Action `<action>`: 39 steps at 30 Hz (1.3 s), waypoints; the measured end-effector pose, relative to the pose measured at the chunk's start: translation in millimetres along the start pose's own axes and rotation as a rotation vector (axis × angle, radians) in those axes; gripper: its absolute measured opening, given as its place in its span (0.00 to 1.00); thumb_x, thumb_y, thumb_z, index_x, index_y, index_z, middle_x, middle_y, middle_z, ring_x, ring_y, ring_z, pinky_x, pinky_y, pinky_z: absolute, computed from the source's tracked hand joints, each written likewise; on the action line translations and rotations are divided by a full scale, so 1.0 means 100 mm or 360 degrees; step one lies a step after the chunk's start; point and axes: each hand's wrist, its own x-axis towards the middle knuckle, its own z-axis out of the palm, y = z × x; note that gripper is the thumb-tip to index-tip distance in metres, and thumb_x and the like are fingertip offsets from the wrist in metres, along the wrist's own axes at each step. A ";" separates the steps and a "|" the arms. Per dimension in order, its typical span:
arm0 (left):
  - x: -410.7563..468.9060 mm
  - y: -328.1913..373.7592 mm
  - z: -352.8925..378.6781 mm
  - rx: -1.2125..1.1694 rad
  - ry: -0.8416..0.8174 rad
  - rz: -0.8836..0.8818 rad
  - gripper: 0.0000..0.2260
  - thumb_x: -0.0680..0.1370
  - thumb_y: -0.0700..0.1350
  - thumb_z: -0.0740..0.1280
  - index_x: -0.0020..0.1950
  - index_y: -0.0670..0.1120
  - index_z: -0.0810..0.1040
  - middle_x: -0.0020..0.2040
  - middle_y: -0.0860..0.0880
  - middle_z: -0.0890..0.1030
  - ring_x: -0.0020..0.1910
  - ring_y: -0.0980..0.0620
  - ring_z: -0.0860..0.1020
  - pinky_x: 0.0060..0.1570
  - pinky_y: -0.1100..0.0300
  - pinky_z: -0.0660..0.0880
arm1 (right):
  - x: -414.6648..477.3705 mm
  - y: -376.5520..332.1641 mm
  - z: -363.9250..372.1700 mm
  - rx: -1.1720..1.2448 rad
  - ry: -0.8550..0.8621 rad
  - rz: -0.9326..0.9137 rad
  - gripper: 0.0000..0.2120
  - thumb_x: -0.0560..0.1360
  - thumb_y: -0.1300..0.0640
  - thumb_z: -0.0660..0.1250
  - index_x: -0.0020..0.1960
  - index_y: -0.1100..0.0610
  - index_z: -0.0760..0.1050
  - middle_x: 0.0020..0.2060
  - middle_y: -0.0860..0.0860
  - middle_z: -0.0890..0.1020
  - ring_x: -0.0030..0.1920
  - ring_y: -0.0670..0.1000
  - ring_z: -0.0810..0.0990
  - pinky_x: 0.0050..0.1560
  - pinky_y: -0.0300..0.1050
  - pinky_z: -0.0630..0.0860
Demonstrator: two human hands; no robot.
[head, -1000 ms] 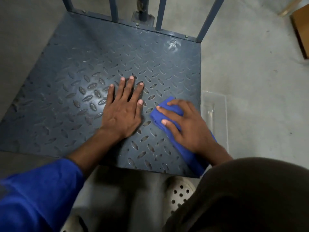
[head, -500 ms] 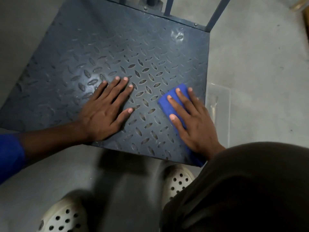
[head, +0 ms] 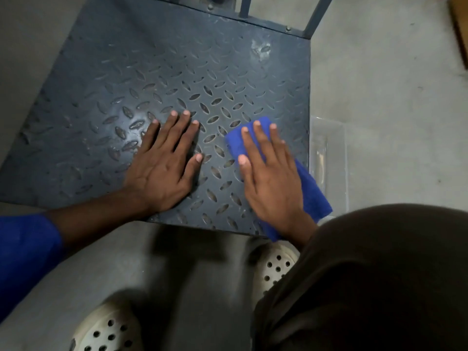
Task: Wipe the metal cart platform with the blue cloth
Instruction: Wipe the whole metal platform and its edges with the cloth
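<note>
The metal cart platform (head: 141,72) is dark grey tread plate and fills the upper left of the head view. The blue cloth (head: 312,196) lies folded along the platform's right near edge, one end hanging past the front corner. My right hand (head: 271,178) presses flat on the cloth with straight fingers pointing away from me. My left hand (head: 162,168) rests flat on the bare plate just left of it, fingers spread. A pale smudge (head: 260,50) marks the far right corner of the platform.
Blue upright bars (head: 317,16) of the cart frame rise at the platform's far edge. A clear plastic container (head: 329,158) sits on the concrete floor against the platform's right side. My two white perforated shoes (head: 274,267) stand at the near edge. A brown box (head: 459,26) is at the far right.
My right hand slid the cloth forward and back near the platform's right edge. My left hand stayed flat on the plate, and the camera view shifted.
</note>
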 end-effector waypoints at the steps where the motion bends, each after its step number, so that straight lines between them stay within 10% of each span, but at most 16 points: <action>1: 0.00 0.00 0.00 0.0000 0.0011 0.0008 0.31 0.86 0.58 0.47 0.86 0.43 0.57 0.87 0.43 0.56 0.87 0.44 0.52 0.84 0.41 0.49 | -0.03 -0.01 -0.01 0.0075 -0.0040 -0.0084 0.27 0.90 0.46 0.48 0.87 0.52 0.55 0.87 0.51 0.54 0.88 0.56 0.47 0.86 0.61 0.54; 5: -0.01 -0.15 0.03 0.0032 0.0009 0.0152 0.30 0.87 0.57 0.48 0.86 0.43 0.57 0.87 0.42 0.56 0.86 0.42 0.53 0.84 0.41 0.51 | 0.13 0.33 -0.18 0.0281 -0.0111 -0.0728 0.23 0.85 0.60 0.60 0.79 0.63 0.71 0.83 0.64 0.64 0.84 0.65 0.60 0.82 0.65 0.62; 8: -0.04 -0.30 -0.02 0.0049 -0.0014 0.0303 0.30 0.87 0.57 0.49 0.86 0.44 0.57 0.87 0.42 0.56 0.86 0.43 0.53 0.84 0.42 0.52 | 0.20 0.46 -0.26 0.0155 -0.0265 -0.0982 0.25 0.86 0.51 0.65 0.80 0.60 0.71 0.83 0.59 0.66 0.85 0.63 0.60 0.82 0.67 0.62; 27: -0.20 -0.28 -0.01 0.0050 0.0070 0.0321 0.31 0.87 0.56 0.50 0.86 0.41 0.57 0.86 0.40 0.57 0.86 0.42 0.54 0.83 0.38 0.54 | 0.21 0.63 -0.13 -0.0085 0.0029 -0.0020 0.29 0.88 0.45 0.50 0.87 0.54 0.56 0.87 0.54 0.57 0.87 0.59 0.51 0.84 0.66 0.57; 35: -0.28 -0.35 -0.07 0.0055 0.0052 0.0125 0.29 0.86 0.53 0.49 0.86 0.45 0.58 0.86 0.43 0.58 0.86 0.43 0.55 0.83 0.41 0.54 | -0.41 -0.07 -0.11 -0.0140 -0.0330 -0.0943 0.29 0.88 0.48 0.52 0.87 0.50 0.54 0.87 0.48 0.54 0.88 0.53 0.48 0.86 0.59 0.53; 39: -0.29 -0.36 -0.08 0.0058 0.0020 -0.0013 0.30 0.86 0.55 0.48 0.87 0.46 0.56 0.87 0.43 0.57 0.86 0.44 0.54 0.84 0.41 0.52 | 0.09 0.20 -0.09 -0.0137 -0.0169 -0.0630 0.28 0.88 0.46 0.51 0.87 0.50 0.56 0.87 0.50 0.57 0.87 0.54 0.51 0.85 0.61 0.55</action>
